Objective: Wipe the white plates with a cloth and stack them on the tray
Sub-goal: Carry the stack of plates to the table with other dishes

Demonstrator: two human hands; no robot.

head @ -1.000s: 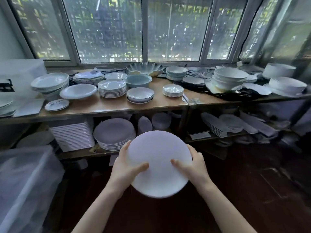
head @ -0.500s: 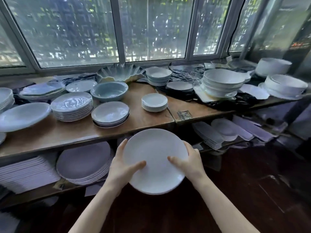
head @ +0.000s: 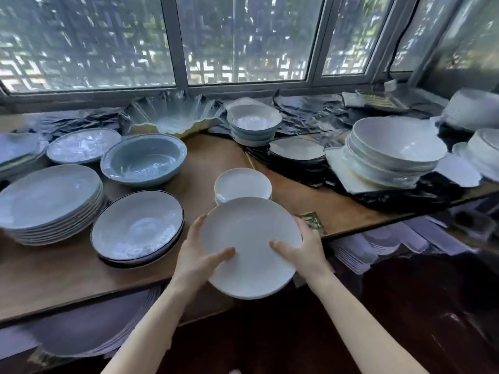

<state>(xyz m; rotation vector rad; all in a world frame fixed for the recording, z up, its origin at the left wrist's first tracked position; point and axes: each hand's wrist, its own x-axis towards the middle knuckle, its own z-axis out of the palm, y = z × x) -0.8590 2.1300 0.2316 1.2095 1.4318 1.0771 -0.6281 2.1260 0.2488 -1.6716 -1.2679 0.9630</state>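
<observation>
My left grip (head: pixel 197 255) and right grip (head: pixel 302 252) pinch opposite rims of a white plate (head: pixel 251 238), thumbs on its face, over the wooden desk (head: pixel 67 271) edge, just in front of a stack of small plates (head: pixel 243 183).

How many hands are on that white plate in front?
2. The left hand grips the white plate at its left edge, and the right hand grips its right edge. Both thumbs lie on top; the fingers underneath are partly hidden.

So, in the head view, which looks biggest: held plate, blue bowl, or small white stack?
1. held plate, but it's nearest the camera, so unsure.
2. blue bowl.
3. small white stack, clearly smallest.
</observation>
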